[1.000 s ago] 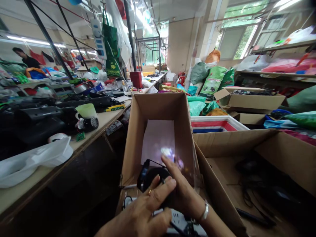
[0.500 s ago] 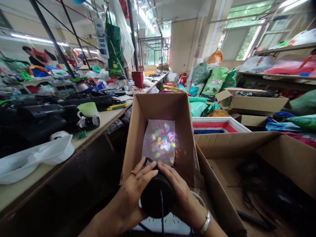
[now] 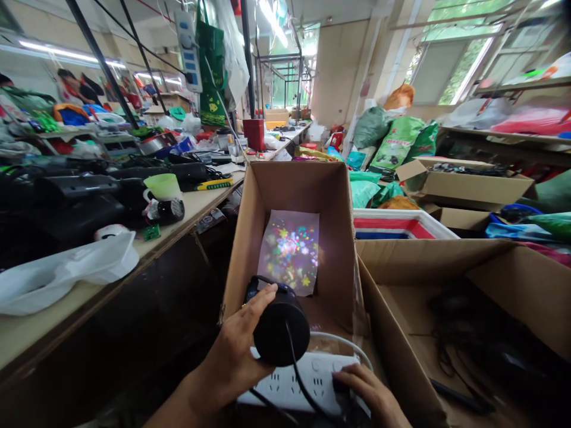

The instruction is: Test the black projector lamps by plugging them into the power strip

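Note:
My left hand (image 3: 238,345) is wrapped round the left side of a black cylindrical lamp (image 3: 283,330) with a cord from its back. Coloured spots of light fall on a pale paper sheet (image 3: 289,252) inside the open cardboard box (image 3: 297,187) beyond it. Below the lamp lies a white power strip (image 3: 307,377). At its right end my right hand (image 3: 368,389) has its fingers closed on a black plug (image 3: 341,383), partly hidden by the fingers.
A wooden bench (image 3: 196,205) on the left holds black devices, a green cup (image 3: 163,187) and a white plastic tray (image 3: 71,273). To the right, a large cardboard box (image 3: 401,255) contains dark devices and cords. Two people are in the far left background.
My right hand has left the lamp and moved down to the power strip's right end. My left hand still holds the lamp. The projected spots look sharper, and the view has shifted slightly.

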The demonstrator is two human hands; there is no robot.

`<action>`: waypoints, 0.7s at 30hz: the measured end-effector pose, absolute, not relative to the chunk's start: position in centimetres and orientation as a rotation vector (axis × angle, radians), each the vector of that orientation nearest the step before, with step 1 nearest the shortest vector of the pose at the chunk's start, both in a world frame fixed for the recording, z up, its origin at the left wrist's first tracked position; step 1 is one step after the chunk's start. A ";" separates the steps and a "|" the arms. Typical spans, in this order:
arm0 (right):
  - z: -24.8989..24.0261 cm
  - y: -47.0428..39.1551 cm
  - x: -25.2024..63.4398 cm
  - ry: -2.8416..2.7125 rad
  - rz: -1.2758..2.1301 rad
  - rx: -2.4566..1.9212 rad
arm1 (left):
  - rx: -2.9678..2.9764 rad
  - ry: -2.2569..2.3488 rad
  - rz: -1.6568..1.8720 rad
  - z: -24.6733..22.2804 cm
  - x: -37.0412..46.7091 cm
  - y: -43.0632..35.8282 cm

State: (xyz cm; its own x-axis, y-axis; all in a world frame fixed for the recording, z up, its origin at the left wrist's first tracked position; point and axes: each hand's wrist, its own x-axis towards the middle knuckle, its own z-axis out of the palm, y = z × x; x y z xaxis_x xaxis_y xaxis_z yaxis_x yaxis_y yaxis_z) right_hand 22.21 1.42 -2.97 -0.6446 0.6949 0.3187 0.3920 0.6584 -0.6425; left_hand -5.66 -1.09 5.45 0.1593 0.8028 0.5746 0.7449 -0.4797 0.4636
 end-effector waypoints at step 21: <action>-8.4 1.4 22.1 -2.084 0.579 -0.884 | 2.345 1.552 1.349 6.2 -4.6 -1.4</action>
